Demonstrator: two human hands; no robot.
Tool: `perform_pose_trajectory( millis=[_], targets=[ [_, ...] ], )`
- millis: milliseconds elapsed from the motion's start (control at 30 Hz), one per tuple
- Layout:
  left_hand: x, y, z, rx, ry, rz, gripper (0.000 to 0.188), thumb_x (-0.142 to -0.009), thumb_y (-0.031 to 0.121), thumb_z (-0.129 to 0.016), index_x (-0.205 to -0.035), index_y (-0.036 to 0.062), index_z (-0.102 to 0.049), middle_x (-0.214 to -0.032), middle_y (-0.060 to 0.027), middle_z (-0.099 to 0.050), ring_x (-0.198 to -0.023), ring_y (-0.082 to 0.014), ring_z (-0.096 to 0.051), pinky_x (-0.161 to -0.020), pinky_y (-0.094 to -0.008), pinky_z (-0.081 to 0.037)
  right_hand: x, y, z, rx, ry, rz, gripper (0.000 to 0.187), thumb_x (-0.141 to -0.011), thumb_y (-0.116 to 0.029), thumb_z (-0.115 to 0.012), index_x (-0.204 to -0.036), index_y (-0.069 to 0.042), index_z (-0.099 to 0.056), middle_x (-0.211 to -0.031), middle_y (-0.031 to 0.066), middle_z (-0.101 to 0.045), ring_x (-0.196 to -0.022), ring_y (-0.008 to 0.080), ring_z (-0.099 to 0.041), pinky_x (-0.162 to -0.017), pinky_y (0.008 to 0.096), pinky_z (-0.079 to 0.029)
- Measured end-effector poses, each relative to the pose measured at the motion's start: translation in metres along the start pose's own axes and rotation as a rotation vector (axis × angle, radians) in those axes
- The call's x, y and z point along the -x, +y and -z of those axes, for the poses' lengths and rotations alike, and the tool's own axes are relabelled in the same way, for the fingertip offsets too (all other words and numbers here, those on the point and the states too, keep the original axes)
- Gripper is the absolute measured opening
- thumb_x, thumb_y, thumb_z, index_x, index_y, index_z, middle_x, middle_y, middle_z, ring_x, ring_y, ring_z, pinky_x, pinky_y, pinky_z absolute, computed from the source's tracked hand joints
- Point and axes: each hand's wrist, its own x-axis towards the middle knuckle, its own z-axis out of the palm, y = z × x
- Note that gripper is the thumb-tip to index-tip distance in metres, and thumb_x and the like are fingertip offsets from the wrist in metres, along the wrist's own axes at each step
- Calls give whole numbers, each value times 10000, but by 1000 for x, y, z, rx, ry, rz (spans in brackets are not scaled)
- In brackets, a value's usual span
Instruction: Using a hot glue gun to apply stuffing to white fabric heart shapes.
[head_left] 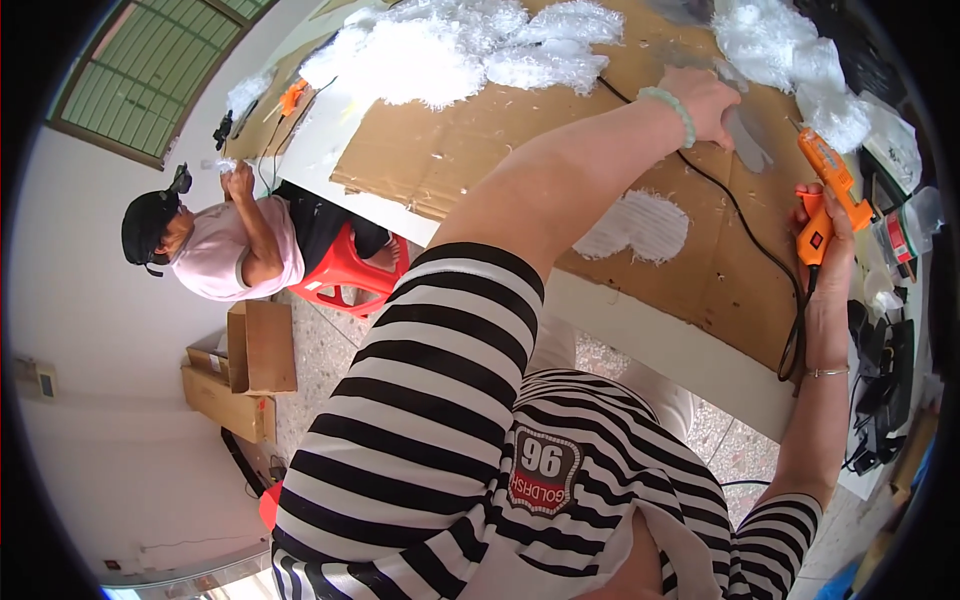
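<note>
My right hand [832, 235] is wrapped around the handle of an orange glue gun [822, 150], whose nozzle points away from me. Its black cord [738, 212] loops down beside my wrist and runs back across the cardboard [690, 285]. At the far side of the table, my left hand [703, 105], with a pale green bead bracelet above it, reaches down with fingers bent. Next to its fingers lies a flat grey piece [748, 140]; what the fingertips hold, if anything, is hidden. A white, ribbed, heart-like piece [640, 226] lies on the cardboard nearer me.
Fluffy white material [430, 50] is heaped at the far left, with another heap [775, 45] at the far right. A clear plastic tub [908, 225] and black adapters [885, 365] crowd the right edge. Another person [225, 235] sits on a red stool [345, 275] near cardboard boxes [240, 360].
</note>
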Motion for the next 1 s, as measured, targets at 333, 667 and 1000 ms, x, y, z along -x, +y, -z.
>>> perform_pose_trajectory(
  millis=[333, 667, 1000],
  targets=[
    [-5, -12, -3, 654, 350, 135, 424, -662, 273, -821, -1008, 68, -689, -954, -114, -685, -868, -223, -647, -799, -335, -516, 10, -5, -15, 39, 13, 11, 238, -917, -267, -557, -1011, -50, -584, -998, 73, -632, -717, 107, -507, -706, 259, -435],
    [-2, -14, -9, 529, 433, 240, 238, -692, 226, -796, -811, 36, -715, -814, -93, -713, -738, -194, -673, -717, -308, -534, 10, -4, -11, 95, 27, 0, 250, -908, -284, -568, -1023, -63, -589, -990, 60, -637, -727, 101, -517, -731, 261, -446],
    [4, -23, -9, 616, 138, 214, 600, -668, 370, -799, -1149, 45, -649, -1053, -126, -666, -954, -265, -632, -877, -341, -485, 11, -6, -25, 51, 57, 30, 272, -904, -267, -586, -1067, -49, -584, -964, 71, -644, -732, 104, -538, -727, 278, -485]
  ],
)
